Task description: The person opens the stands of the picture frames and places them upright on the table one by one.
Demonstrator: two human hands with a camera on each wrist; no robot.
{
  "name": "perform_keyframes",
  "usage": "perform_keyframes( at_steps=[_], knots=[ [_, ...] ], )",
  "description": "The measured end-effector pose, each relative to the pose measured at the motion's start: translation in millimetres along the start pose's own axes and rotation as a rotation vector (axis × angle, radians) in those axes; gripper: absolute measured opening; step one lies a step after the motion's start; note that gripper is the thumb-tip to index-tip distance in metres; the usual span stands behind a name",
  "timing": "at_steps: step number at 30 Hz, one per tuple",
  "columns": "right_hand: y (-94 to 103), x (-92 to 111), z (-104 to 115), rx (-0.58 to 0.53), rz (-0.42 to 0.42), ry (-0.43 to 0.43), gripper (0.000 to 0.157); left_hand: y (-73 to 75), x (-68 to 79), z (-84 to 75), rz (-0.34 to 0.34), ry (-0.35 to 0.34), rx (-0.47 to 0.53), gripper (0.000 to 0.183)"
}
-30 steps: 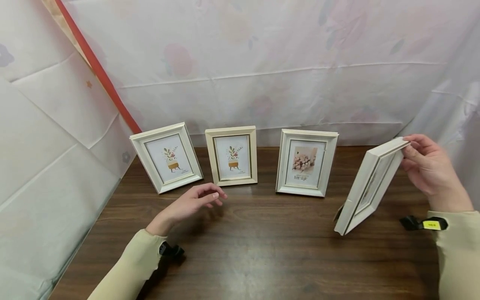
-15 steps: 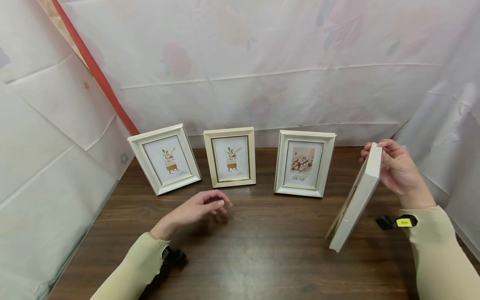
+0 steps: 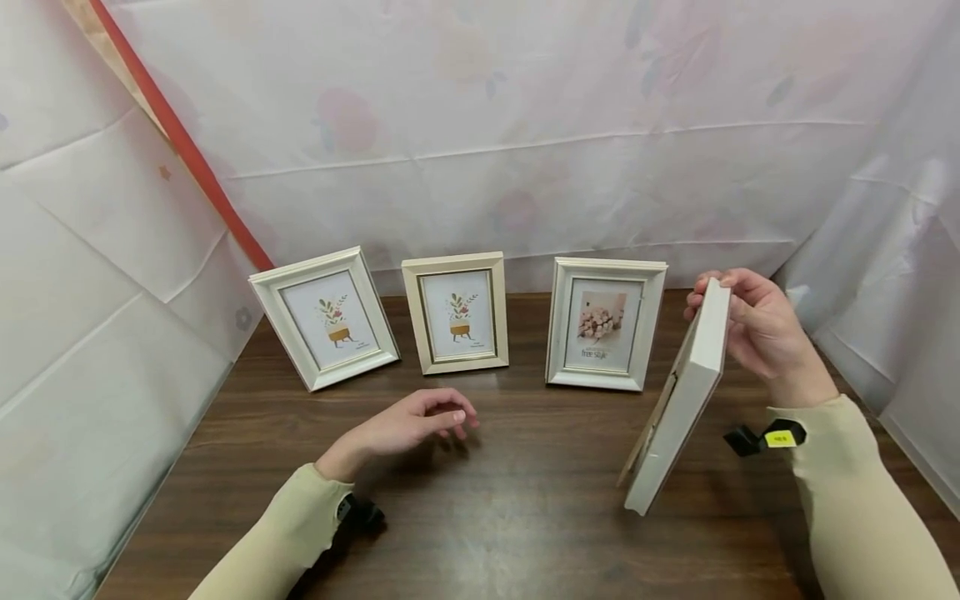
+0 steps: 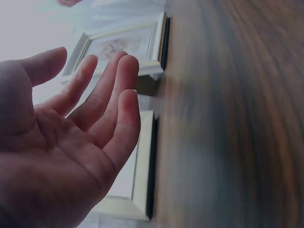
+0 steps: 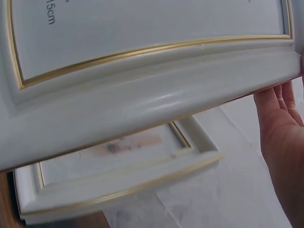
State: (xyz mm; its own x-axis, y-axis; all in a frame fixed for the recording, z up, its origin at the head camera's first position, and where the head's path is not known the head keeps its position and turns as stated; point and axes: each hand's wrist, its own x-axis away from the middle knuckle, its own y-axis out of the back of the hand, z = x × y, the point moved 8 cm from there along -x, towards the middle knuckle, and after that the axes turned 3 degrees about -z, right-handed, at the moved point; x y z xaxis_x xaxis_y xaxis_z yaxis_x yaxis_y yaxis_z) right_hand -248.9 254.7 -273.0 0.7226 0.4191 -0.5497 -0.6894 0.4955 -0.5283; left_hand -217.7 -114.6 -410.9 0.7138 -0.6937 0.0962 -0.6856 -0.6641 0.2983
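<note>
My right hand (image 3: 765, 337) grips the upper edge of a white picture frame (image 3: 678, 408), thumb on one side and fingers on the other. In the head view this frame is tilted and nearly edge-on, its back facing left. The right wrist view shows its front, with gold inner trim and a "15cm" print. My left hand (image 3: 408, 425) hovers palm inward with loosely bent fingers, holding nothing. Behind it stand a white frame (image 3: 377, 308) and a cream frame (image 3: 465, 364), both with potted-plant pictures. A white frame (image 3: 596, 380) with a flower picture stands farther right.
The brown wood-grain table (image 3: 510, 517) ends at a pale patterned cloth (image 3: 465, 200) hanging behind the frames. More cloth closes off the left and right sides. A red strip (image 3: 180, 137) runs down the left corner.
My right hand has carried its frame left and turned it, so its front swung out of the head view and its side edge and back show. My left hand has drifted slightly right.
</note>
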Motion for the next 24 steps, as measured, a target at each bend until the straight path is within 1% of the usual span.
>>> perform_keyframes(
  at_steps=[4, 7, 12, 16, 21, 24],
  knots=[
    [-10.0, -6, -7, -0.051, 0.05, -0.003, 0.018, -16.4, -7.7, -4.2, 0.048, -0.018, -0.023, 0.024],
    [-17.3, -8, -15, -0.066, 0.079, -0.016, 0.017, -31.3, -14.1, -8.6, 0.088, -0.032, -0.023, 0.024],
    [-26.0, -7, -29, -0.069, 0.081, -0.027, 0.017, -58.1, -25.1, -18.2, 0.14, -0.062, -0.012, 0.019],
    [-31.1, -11, -36, -0.072, 0.077, -0.034, 0.017, -77.3, -31.0, -32.6, 0.178, -0.089, 0.003, 0.016],
    [-35.5, -17, -41, -0.065, 0.057, -0.026, 0.016, -92.8, -34.6, -54.8, 0.175, -0.143, -0.024, 0.013],
    [-37.8, -21, -43, -0.067, 0.055, -0.017, 0.015, -101.4, -34.2, -65.3, 0.177, -0.178, -0.003, 0.015]
  ],
)
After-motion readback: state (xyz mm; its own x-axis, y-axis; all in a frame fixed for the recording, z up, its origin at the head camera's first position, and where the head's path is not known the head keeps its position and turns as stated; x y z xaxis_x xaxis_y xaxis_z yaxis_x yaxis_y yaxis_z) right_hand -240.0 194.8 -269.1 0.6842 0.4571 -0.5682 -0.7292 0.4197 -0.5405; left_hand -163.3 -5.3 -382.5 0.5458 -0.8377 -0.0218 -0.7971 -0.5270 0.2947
